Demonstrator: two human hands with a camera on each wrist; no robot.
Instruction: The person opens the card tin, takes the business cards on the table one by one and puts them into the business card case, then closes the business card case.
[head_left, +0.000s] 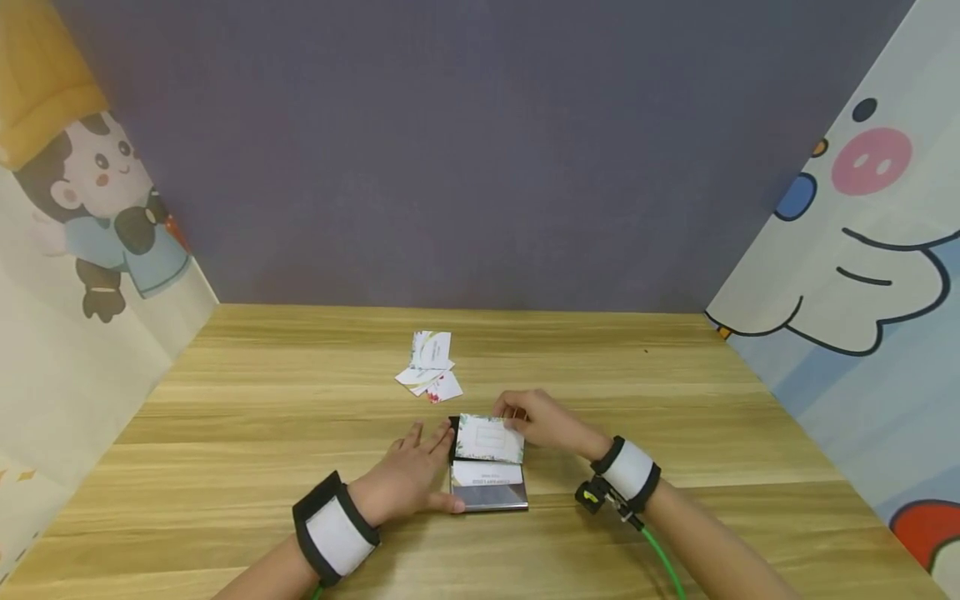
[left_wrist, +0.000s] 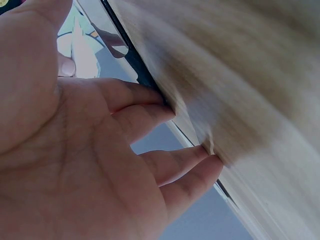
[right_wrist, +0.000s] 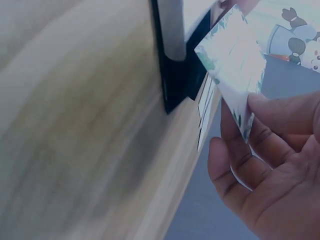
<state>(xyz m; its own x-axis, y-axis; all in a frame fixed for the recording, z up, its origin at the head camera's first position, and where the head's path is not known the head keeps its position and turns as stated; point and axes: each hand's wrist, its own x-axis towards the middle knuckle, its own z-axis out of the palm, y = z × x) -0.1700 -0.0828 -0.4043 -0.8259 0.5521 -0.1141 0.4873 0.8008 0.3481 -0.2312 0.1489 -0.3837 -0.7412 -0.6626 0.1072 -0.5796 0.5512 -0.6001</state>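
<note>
A card case (head_left: 491, 498) with a shiny metal front and a black lid lies opened on the table. Inside its lower half sits a white card (head_left: 487, 474). My right hand (head_left: 547, 423) pinches a white card with a green leaf border (head_left: 489, 438) at its upper right corner, between thumb and fingers. In the right wrist view this leaf-bordered card (right_wrist: 234, 55) is tilted up over the black part of the case (right_wrist: 182, 82). My left hand (head_left: 412, 475) lies with spread, fairly straight fingers at the case's left edge, its thumb at the near left corner.
Several loose cards (head_left: 431, 350) overlap on the wooden table (head_left: 300, 400) beyond the case. A dark grey panel (head_left: 465, 167) stands along the table's back edge, with cartoon-printed walls at both sides. A green cable (head_left: 663, 558) trails from the right wristband (head_left: 628, 473).
</note>
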